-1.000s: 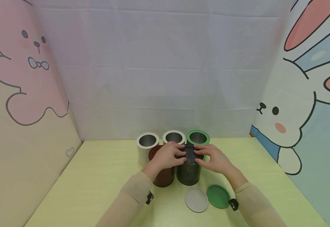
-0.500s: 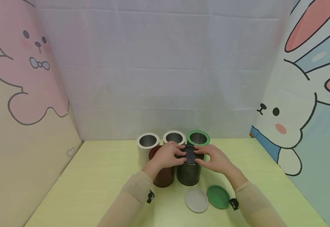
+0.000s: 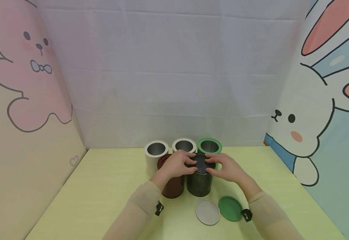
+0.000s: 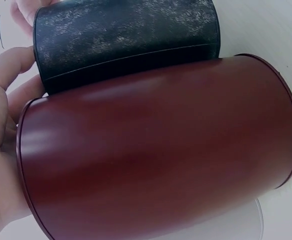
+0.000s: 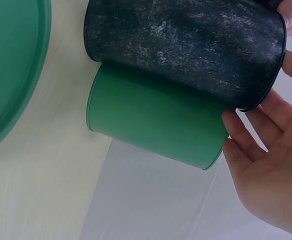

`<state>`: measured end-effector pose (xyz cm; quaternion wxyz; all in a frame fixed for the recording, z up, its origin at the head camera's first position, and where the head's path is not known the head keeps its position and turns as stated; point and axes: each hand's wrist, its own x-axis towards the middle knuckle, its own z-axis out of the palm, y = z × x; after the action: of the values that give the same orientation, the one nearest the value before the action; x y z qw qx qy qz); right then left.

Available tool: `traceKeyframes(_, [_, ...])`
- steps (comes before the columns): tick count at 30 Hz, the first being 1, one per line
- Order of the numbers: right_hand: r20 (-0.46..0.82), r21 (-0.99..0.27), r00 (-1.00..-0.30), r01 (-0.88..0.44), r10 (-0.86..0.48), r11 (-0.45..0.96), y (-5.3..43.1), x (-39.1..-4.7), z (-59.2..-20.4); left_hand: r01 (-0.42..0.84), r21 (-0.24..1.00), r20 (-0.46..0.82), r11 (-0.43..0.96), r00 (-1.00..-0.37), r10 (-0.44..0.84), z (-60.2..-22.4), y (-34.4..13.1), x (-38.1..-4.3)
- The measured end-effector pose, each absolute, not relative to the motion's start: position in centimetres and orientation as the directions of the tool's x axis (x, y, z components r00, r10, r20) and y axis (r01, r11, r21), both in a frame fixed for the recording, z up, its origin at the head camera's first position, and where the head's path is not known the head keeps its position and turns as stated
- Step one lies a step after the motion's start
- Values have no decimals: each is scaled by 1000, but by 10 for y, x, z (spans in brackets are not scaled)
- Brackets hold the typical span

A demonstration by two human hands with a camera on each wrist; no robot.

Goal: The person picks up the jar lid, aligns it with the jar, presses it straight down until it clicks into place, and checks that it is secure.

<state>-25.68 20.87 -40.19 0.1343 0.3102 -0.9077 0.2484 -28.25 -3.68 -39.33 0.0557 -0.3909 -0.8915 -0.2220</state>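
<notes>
A black mottled can (image 3: 199,184) stands upright with a black lid (image 3: 202,163) on top. My left hand (image 3: 175,165) holds the lid's left side, thumb in front and fingers behind. On the opposite side my right hand (image 3: 226,168) grips the lid in the same way. Left of the black can is a dark red can (image 3: 173,188), its red top partly covered by my left hand; it fills the left wrist view. The right wrist view shows a green can (image 5: 153,115) behind the black one, with my right fingers (image 5: 243,132) at its top edge.
Two white open cans (image 3: 156,149) (image 3: 184,145) stand behind, beside the open green can. A white lid (image 3: 208,212) and a green lid (image 3: 230,208) lie flat on the yellow table (image 3: 111,186) in front. White cloth (image 3: 168,83) hangs at the back; printed panels flank both sides.
</notes>
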Motion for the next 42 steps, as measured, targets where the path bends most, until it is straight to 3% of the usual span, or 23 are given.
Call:
traceKeyframes(10, [405, -382, -773, -629, -489, 677, 208, -255, -400, 739, 368, 294, 564, -668, 683, -392, -35, -283])
traceKeyframes(20, [394, -381, -782, -617, -482, 689, 204, -256, -401, 708, 421, 303, 567, -699, 647, -394, -34, -280])
traceKeyframes(42, [309, -406, -803, -596, -509, 693, 201, -252, -388, 709, 382, 243, 592, -696, 676, -386, -29, -284])
